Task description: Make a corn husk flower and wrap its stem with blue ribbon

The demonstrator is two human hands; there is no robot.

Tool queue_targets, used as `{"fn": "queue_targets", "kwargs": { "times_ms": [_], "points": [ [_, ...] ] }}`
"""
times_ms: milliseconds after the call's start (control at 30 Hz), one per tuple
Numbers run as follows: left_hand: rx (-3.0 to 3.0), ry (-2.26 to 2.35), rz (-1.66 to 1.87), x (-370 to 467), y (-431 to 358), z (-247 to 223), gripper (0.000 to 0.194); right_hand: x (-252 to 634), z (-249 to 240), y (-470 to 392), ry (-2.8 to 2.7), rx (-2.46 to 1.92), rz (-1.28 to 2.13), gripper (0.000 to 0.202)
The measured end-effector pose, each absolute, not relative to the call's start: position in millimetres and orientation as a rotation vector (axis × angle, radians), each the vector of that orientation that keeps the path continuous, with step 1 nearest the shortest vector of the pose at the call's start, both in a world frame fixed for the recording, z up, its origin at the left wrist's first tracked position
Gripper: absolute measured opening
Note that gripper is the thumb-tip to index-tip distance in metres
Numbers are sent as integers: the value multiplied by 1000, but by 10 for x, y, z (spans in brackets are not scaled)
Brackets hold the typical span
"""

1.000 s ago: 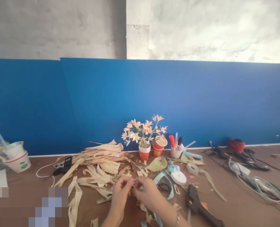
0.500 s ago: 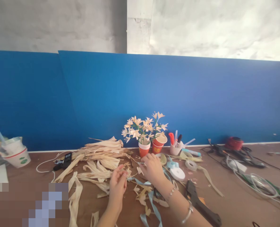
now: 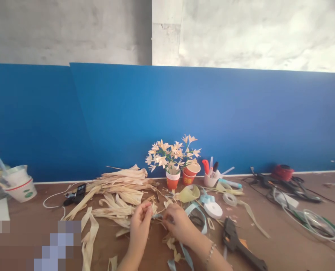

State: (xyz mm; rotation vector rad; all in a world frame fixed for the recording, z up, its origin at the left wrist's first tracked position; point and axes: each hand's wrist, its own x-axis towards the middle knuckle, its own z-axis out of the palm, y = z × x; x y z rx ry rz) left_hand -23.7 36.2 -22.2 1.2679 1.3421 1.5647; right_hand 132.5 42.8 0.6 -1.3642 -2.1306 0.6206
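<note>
My left hand (image 3: 140,222) is closed in a pinch at the lower middle of the head view; what sits between its fingertips is too small to name. Just to its right, my right hand (image 3: 176,222) has its fingers curled together, and their tips are partly hidden. Between the two hands a bit of light blue ribbon shows, and more blue ribbon (image 3: 187,256) lies below and behind my right hand. Dried husk strips (image 3: 122,188) are heaped to the left. Behind the hands, pale flowers (image 3: 173,152) stand in a red and white paper cup (image 3: 173,180).
Another red cup (image 3: 190,175), a pen cup (image 3: 210,180) and a white ribbon spool (image 3: 213,210) stand or lie right of the flowers. A dark glue gun (image 3: 237,241) lies at the lower right. Cables (image 3: 311,222) spread at far right; a white cup (image 3: 23,190) is far left.
My right hand has drawn back toward me and down, uncovering the base of the flower cup and a yellowish strip. My left hand has stayed nearly in place.
</note>
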Motion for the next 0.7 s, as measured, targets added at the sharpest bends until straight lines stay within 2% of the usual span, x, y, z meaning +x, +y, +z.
{"fn": "queue_targets", "kwargs": {
  "times_ms": [100,200,267,367,533,700],
  "points": [
    [1766,1415,1627,-253,297,-185,13,1371,32,442,-1836,-1308,962,10],
    [2169,1374,1529,-228,217,-162,28,1392,36,456,-1625,-1232,1239,18],
    [2282,1380,1453,-204,189,-164,33,1389,36,469,-1583,-1194,1295,21],
    [2324,1444,1332,-198,202,-182,28,1381,79,471,-1607,-1239,1223,19],
    [2262,1598,1302,-257,267,-218,21,1478,382,310,-1966,-1605,740,13],
    [2265,1638,1264,-264,271,-225,21,1520,574,91,-2447,-1881,738,14]
  ]
}}
